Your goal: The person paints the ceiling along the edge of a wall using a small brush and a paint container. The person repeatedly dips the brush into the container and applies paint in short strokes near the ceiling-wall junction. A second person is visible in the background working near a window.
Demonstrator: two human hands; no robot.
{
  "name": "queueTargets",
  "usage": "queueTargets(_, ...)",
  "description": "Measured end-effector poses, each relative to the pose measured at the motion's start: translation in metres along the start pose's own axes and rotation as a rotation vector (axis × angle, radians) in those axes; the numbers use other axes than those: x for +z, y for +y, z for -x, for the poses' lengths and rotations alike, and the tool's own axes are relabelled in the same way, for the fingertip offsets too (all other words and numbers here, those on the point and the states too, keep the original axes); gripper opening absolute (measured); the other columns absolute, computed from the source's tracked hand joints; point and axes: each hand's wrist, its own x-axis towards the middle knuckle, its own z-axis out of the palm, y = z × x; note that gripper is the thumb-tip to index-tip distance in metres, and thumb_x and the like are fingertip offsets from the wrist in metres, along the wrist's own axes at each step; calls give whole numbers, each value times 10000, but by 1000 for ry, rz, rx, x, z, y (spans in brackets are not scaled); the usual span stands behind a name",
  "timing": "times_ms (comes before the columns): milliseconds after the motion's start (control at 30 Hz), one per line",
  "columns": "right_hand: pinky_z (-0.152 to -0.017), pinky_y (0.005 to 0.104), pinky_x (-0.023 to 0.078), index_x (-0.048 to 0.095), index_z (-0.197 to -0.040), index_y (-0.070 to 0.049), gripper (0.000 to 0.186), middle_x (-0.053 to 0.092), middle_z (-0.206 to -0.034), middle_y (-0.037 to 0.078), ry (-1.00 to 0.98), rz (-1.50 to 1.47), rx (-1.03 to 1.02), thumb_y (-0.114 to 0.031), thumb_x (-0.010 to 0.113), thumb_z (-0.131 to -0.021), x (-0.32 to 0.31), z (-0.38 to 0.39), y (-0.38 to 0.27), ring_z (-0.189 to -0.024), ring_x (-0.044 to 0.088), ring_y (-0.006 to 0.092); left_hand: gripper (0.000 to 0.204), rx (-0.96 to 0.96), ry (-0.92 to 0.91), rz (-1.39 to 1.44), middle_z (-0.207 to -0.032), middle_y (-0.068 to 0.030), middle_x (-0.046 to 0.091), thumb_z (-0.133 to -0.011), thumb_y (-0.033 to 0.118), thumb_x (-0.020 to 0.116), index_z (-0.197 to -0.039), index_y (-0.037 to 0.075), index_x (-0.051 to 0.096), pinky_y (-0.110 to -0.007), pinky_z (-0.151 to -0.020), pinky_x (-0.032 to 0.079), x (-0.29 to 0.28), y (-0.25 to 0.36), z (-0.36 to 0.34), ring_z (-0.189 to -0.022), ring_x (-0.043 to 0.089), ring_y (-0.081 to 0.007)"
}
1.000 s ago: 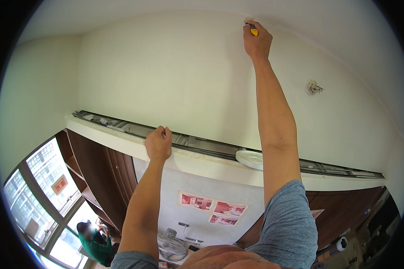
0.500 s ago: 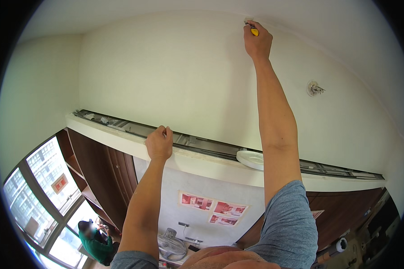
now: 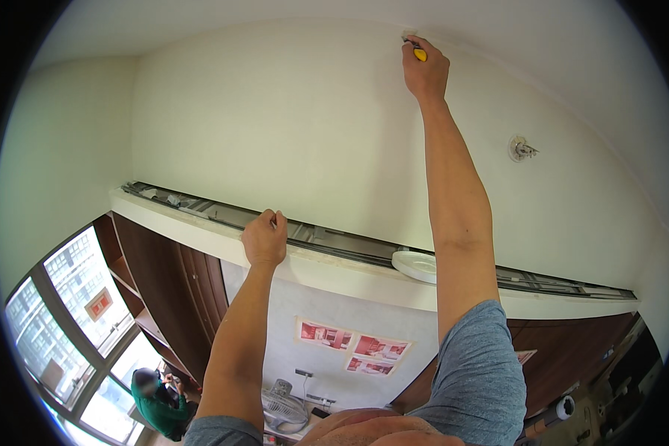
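My right hand (image 3: 426,70) reaches far up, its fingers closed round a small tool with a yellow-and-black handle (image 3: 421,53). The tool's front end meets a small pale patch (image 3: 409,34) near the top edge of the cream surface. Lower and to the left, my left hand (image 3: 264,238) is closed at the long ledge (image 3: 327,269). Something thin and pale pokes out between its thumb and fingers, too small to name. A white round disc, like a plate or lamp cover (image 3: 415,265), lies on the ledge beside my right upper arm.
Inside the long recess (image 3: 349,241) behind the ledge run dark rails. A round fitting with loose wires (image 3: 522,149) sticks out at the right. Below stand brown cabinets (image 3: 167,271), a fan (image 3: 284,407) and a person in green (image 3: 160,409) near the windows.
My right hand and its tool have shifted very slightly. My left hand stays at the ledge. The person in green has moved a little to the right.
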Motion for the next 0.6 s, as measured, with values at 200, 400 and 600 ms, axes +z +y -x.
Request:
queueTargets(200, -805, 366, 563, 792, -1182, -95, 330, 770, -915, 115, -41, -81, 32, -301, 657, -962, 1, 4, -3, -821, 714, 258, 390, 13, 19, 25, -758, -174, 703, -1009, 371, 591, -816, 48, 694, -517, -728, 523, 2, -1, 1, -745, 675, -416)
queueTargets(400, -754, 349, 552, 780, -1217, -106, 315, 748, -845, 87, 7, -8, -91, -278, 663, -980, -9, 11, 10, -735, 688, 217, 384, -2, 5, 5, -778, -172, 710, -1012, 371, 589, -827, 50, 692, -516, -733, 528, -1, 0, 0, -761, 680, -412)
queueTargets(600, -799, 366, 567, 778, -1215, -103, 316, 784, -924, 106, 98, 129, -155, -286, 656, -988, -20, 17, 30, -815, 734, 265, 392, 12, 8, 1, -786, -176, 708, -1014, 369, 584, -824, 41, 686, -512, -726, 526, 5, -6, -2, -770, 678, -413)
